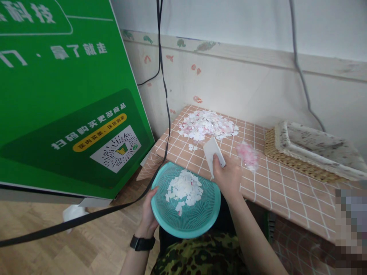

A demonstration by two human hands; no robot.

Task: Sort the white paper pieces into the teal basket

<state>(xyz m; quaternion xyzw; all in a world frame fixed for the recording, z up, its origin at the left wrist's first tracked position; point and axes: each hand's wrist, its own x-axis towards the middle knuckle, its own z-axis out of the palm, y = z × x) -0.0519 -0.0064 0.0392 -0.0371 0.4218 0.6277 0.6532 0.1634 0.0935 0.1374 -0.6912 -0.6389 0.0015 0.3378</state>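
Observation:
My left hand (149, 212) grips the left rim of a teal plastic colander (200, 225), held just off the table's front edge. A small heap of torn white paper scraps (185, 188) lies in it. My right hand (228, 173) is closed on a white flat rectangular piece (212, 152), tilted over the table edge beside the colander; its exact kind I cannot make out. Behind it, a larger pile of white and pinkish paper scraps (205, 124) is spread on the table, with a few loose bits in front. A pink and white clump (248, 156) sits right of my right hand.
A checked brown cloth covers the table (275, 185). On its right stands a wicker basket (304, 168) with a fabric lining. A green sign panel (71, 84) rises at the left. A black strap (94, 219) hangs across the view, passing left of the colander.

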